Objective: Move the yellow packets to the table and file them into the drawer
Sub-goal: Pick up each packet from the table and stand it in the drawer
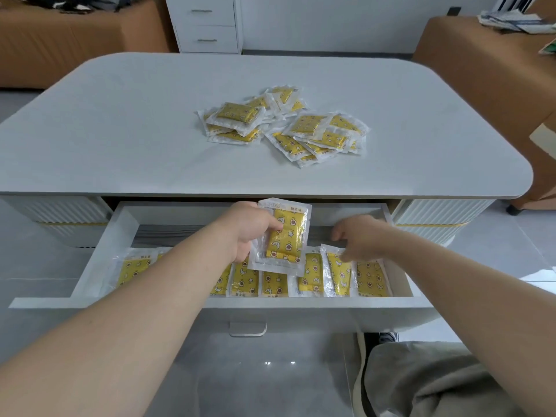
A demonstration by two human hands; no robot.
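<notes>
A home living room: tan upholstered sofas (75, 40) flank a rounded pale-grey coffee-table surface (120, 115), white drawer cabinet (207, 24) behind.

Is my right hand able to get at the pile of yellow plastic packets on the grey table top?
Probably yes: the right hand only touches a filed yellow packet in the open white drawer, and nothing stands between it and the pile.

Pretty much the only free room in the drawer (99, 260) is the bare strip behind the row of filed packets (370, 278) along its front, and the left hand (243, 233) with its packet (287, 236) and the right hand (358, 236) are crowding the middle of that, with the tabletop (120, 130) overhanging the back.
</notes>
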